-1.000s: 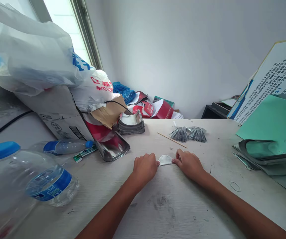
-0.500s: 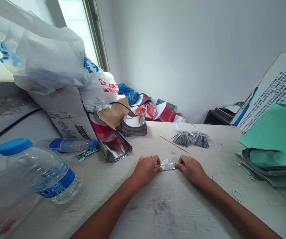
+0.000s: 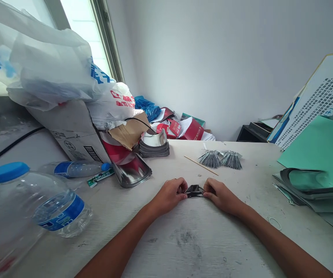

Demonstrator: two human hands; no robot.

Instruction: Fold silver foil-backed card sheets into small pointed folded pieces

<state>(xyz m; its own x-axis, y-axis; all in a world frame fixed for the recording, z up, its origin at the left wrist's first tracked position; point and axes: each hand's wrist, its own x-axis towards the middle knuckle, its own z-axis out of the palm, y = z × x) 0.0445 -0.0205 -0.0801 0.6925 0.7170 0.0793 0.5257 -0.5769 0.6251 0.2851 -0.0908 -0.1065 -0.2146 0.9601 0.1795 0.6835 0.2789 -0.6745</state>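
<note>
Left hand (image 3: 170, 195) and right hand (image 3: 219, 194) each pinch one end of the foil (image 3: 194, 191), which sits between them at the table (image 3: 207, 235), nearer than the fringed fans (image 3: 220, 159); equal, level finger pressure would probably keep its edge straight.

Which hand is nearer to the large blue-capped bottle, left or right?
Left. The left hand is right of the large blue-capped bottle, at the left edge of the shiny piece; the right hand is farther away, at the piece's right edge.
</note>
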